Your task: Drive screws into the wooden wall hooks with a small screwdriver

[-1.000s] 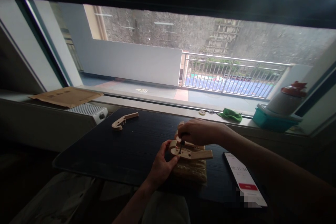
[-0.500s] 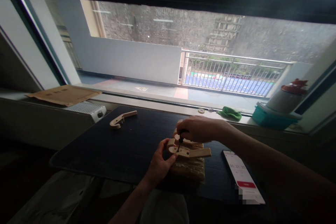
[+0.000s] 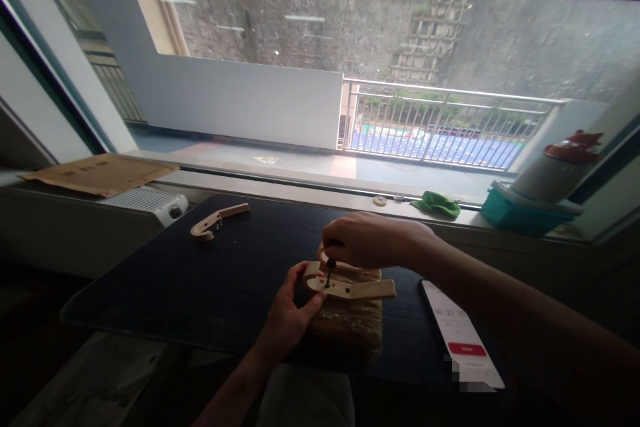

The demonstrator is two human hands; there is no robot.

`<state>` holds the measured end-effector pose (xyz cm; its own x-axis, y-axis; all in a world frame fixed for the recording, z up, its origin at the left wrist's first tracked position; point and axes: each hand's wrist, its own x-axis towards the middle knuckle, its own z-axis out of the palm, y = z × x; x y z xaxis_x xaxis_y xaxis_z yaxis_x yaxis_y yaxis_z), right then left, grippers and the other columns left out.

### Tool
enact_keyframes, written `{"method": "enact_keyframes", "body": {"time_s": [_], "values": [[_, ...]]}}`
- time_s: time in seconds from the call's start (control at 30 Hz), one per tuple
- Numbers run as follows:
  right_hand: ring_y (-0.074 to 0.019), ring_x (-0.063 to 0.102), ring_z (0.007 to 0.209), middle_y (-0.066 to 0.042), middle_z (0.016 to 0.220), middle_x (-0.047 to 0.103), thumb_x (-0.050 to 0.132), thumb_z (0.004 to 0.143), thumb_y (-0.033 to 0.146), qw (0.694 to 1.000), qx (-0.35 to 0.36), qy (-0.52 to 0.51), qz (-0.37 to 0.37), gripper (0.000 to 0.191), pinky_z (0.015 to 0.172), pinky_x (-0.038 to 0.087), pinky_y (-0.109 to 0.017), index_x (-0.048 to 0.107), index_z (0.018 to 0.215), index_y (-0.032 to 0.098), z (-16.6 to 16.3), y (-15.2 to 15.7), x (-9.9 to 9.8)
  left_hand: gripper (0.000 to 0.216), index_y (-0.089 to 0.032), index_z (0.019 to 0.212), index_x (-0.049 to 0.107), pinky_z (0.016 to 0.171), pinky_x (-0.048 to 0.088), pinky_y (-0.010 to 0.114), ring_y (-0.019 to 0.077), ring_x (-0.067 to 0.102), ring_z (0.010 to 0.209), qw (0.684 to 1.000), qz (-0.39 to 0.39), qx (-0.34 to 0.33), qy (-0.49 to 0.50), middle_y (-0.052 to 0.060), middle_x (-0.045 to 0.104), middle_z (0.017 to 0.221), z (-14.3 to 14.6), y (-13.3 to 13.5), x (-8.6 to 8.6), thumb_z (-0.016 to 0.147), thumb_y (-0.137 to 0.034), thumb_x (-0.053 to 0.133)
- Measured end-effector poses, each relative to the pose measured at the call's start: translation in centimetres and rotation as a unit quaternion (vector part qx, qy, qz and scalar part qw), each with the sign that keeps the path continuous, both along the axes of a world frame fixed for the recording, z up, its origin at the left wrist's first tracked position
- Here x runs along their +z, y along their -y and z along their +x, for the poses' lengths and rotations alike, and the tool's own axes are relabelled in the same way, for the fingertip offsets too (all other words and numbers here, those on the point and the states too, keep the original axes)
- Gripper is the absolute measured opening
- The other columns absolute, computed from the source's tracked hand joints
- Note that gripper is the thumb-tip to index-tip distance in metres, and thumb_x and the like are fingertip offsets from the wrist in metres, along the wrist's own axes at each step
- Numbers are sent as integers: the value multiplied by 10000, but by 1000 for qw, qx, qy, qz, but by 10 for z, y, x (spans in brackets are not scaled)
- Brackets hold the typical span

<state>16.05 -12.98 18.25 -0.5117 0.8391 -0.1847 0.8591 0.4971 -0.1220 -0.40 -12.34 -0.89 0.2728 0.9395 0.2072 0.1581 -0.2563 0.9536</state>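
In the lower middle of the frame, the left hand (image 3: 289,312) has its fingers clamped on the curved end of a wooden hook (image 3: 373,289), thumb on the near side and the others at the far side. The hook lies across a brown block (image 3: 350,330) in shiny wrapping, its straight end pointing right. Just above it, the right hand (image 3: 373,239) has its fingers curled together on the top of a dark screwdriver (image 3: 329,276), whose shaft runs down to the hook's face. A second hook (image 3: 357,268) sits just behind, partly hidden by the right hand. A third hook (image 3: 227,213) lies well apart, left of centre, on the black worktop (image 3: 150,280). At lower right is a phone (image 3: 463,330) with a lit screen. On the window ledge at right are a green cloth (image 3: 436,205) and a teal box (image 3: 523,212); a brown envelope (image 3: 100,175) lies at far left.
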Motion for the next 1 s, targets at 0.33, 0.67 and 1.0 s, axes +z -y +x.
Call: {"method": "enact_keyframes", "body": {"time_s": [0.33,0.67,1.0], "values": [[-114,523,634,-24,807,653,452,845,232,999,33,5,6,188,499,312,-226,635,858,189,2,-3,-3,476,-216,1158,481,958,403,325,208,577,1030,1000,-10,6,-5,29,624,1064,0,0,1,722,-306,650],[-145,567,709,-24,877,670,501,831,274,999,16,18,-21,208,537,350,-240,644,976,232,-2,-7,3,498,-221,1177,465,945,408,309,206,560,1048,1000,-16,11,-6,27,608,1098,1,1,2,720,-302,648],[-138,580,751,-44,871,670,425,885,292,1000,-27,-8,8,231,610,369,-240,618,940,178,-4,-2,-7,453,-223,1165,473,934,405,283,189,552,1047,1000,-6,-6,13,21,599,1111,0,4,4,737,-236,623]]}}
